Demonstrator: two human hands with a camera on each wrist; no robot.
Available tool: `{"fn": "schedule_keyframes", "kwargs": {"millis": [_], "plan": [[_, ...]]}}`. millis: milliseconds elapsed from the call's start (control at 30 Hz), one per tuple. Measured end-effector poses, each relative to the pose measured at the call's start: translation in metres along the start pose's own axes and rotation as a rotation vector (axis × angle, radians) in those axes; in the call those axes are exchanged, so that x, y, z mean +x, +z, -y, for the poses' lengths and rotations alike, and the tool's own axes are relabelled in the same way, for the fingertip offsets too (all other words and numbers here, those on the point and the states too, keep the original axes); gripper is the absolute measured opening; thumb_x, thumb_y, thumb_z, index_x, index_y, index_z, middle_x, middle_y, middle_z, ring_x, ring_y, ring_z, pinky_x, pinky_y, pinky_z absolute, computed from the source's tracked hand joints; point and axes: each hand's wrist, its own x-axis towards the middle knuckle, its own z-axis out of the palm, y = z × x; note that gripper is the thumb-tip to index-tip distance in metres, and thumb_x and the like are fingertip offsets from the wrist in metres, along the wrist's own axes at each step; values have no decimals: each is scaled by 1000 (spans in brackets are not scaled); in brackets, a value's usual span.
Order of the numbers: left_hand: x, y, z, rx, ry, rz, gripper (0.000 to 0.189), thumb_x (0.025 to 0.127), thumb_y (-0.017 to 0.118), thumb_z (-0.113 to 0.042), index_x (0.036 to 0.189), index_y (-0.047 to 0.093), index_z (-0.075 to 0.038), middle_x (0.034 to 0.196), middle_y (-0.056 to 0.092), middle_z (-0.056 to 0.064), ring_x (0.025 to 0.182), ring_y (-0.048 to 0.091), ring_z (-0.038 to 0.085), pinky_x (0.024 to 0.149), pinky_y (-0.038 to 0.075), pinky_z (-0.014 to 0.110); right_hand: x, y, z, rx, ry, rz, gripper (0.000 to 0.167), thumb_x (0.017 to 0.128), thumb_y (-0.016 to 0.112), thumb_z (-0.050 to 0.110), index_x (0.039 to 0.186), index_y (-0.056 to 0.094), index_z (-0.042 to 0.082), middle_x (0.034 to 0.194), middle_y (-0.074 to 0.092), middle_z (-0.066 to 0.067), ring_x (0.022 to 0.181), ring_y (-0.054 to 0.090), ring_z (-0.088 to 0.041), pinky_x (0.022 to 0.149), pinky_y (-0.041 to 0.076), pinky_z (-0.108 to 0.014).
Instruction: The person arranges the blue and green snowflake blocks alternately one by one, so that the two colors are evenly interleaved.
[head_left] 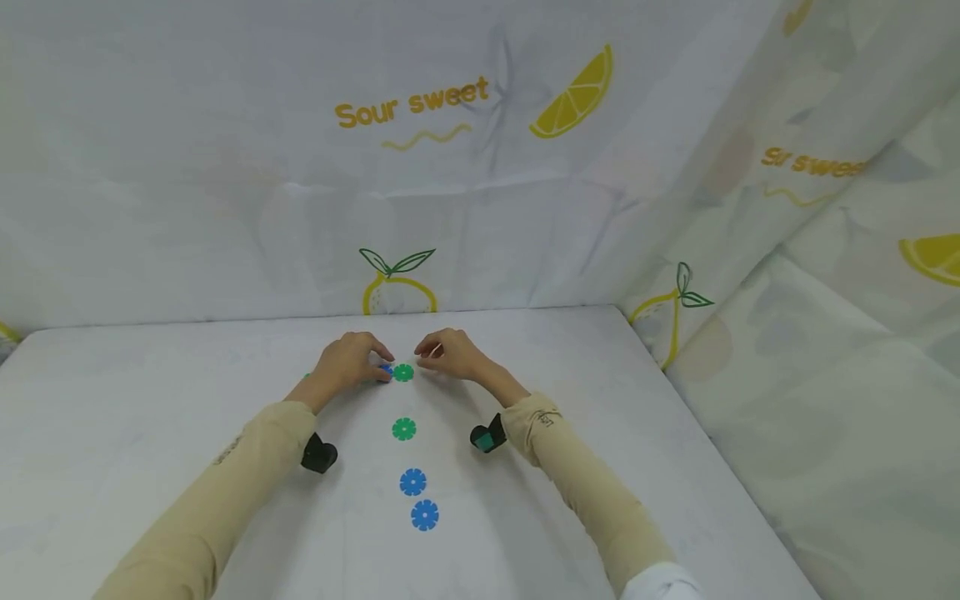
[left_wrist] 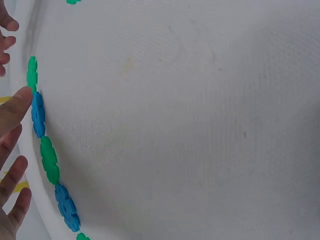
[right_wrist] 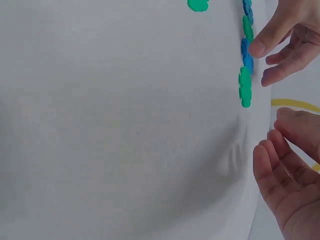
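A row of notched plastic discs, alternating green and blue, lies along the far side of the table. My left hand (head_left: 347, 361) is over this row, its thumb at the edge of a blue disc (left_wrist: 38, 115) and its other fingers spread behind. Beside that blue disc, the green end disc (head_left: 403, 372) forms the right end of the row. More of the row, a green disc (left_wrist: 49, 160) and another blue one (left_wrist: 67, 207), shows in the left wrist view. Just right of the end disc hovers my right hand (head_left: 455, 354), fingers loosely bent and nothing between them.
Nearer me on the white table (head_left: 570, 500) lie a loose green disc (head_left: 403, 429) and two loose blue discs, one (head_left: 412, 482) just beyond the other (head_left: 424, 515). A lemon-printed white cloth (head_left: 300, 183) hangs behind the table and along its right side.
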Motion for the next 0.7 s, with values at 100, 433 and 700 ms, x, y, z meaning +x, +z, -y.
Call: {"fn": "schedule_keyframes", "kwargs": {"millis": [100, 433, 700], "plan": [[1, 3, 0, 1, 14, -13, 30, 77, 80, -23, 103, 75, -9, 111, 69, 10, 113, 57, 34, 95, 43, 52, -14, -4, -1, 47, -18, -25, 22, 92, 64, 9, 111, 68, -1, 103, 69, -11, 92, 63, -21, 80, 50, -22], [6, 12, -3, -2, 48, -9, 29, 78, 79, -24, 102, 75, -9, 108, 70, 9, 111, 58, 34, 94, 42, 54, -60, -4, 2, 277, 2, 31, 31, 94, 61, 7, 122, 60, -4, 98, 64, -12, 87, 62, -20, 72, 54, -21], [7, 14, -6, -11, 37, -9, 26, 79, 79, -23, 100, 76, -9, 110, 69, 10, 112, 57, 34, 95, 40, 55, -86, 5, 9, 262, -76, 109, 26, 93, 62, 7, 117, 64, -2, 98, 67, -8, 86, 62, -12, 83, 51, -23]]}}
